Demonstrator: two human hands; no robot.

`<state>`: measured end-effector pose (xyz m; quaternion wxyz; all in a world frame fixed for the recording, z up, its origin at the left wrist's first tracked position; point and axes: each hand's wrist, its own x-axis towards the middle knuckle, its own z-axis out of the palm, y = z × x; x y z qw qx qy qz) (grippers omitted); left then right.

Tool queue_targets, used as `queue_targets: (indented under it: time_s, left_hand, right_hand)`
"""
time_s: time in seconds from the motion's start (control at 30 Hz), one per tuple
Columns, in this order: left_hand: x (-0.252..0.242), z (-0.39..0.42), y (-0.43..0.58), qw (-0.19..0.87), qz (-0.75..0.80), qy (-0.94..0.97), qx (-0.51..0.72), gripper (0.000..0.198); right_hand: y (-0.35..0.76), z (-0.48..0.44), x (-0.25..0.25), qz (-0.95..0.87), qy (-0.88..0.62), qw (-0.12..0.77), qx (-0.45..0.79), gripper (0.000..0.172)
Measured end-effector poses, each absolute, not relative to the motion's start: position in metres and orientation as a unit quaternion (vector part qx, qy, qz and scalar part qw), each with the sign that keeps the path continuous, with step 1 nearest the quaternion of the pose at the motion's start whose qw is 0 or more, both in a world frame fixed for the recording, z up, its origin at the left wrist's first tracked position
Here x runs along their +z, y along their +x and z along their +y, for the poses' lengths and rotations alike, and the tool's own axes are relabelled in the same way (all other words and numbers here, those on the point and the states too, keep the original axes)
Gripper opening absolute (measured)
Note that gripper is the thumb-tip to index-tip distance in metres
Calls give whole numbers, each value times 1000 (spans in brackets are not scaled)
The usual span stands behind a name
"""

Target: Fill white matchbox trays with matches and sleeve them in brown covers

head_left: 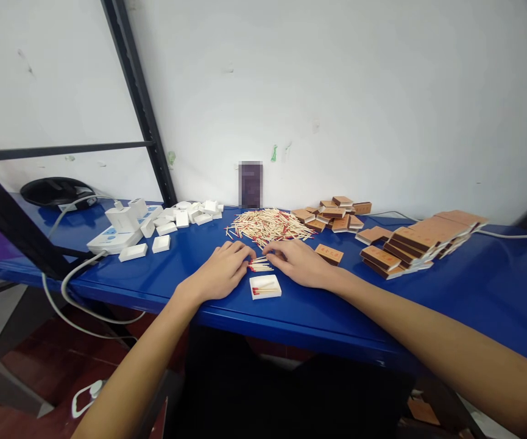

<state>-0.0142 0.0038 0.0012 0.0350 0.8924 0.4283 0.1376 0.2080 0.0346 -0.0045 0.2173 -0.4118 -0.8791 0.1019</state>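
Now our left hand (220, 271) and right hand (297, 262) lie palm-down at the centre of the frame on the blue table (473, 292). The fingers are curled narrow, pinching one small bundle of matches (259, 265) from its two ends. The bundle lies on the table between the hands, just above the one open white tray (265, 286).

The matches look feather-light, thin and stiff, and easy to snap or scatter. So we judge the hold belongs on the sides and ends of the bundle, with a gentle, even squeeze.

We count two or three matches in the tray; those in the bundle are too fine to count. Behind lies one loose pile of matches (267, 224). One single brown sleeve (329, 253) sits beside the right hand. Further right are a small heap of sleeves (334, 213) and a larger stack of sleeves (418, 244).
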Motion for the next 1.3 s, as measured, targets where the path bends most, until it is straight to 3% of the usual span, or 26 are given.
queue_targets:
  time_s: [0.17, 0.73, 0.97, 1.3]
  left_hand:
    - [-2, 6, -16, 37, 424, 893, 146, 28]
    - [-2, 5, -15, 49, 439, 883, 158, 31]
    - [-2, 4, -15, 50, 443, 881, 156, 44]
    - [-4, 7, -15, 51, 435, 885, 161, 31]
  right_hand:
    - [210, 36, -5, -886, -410, 197, 90, 28]
    - [209, 38, -6, -891, -399, 200, 85, 19]
    - [210, 36, -5, -891, -399, 199, 87, 20]
    - [210, 38, -7, -894, -389, 203, 87, 20]
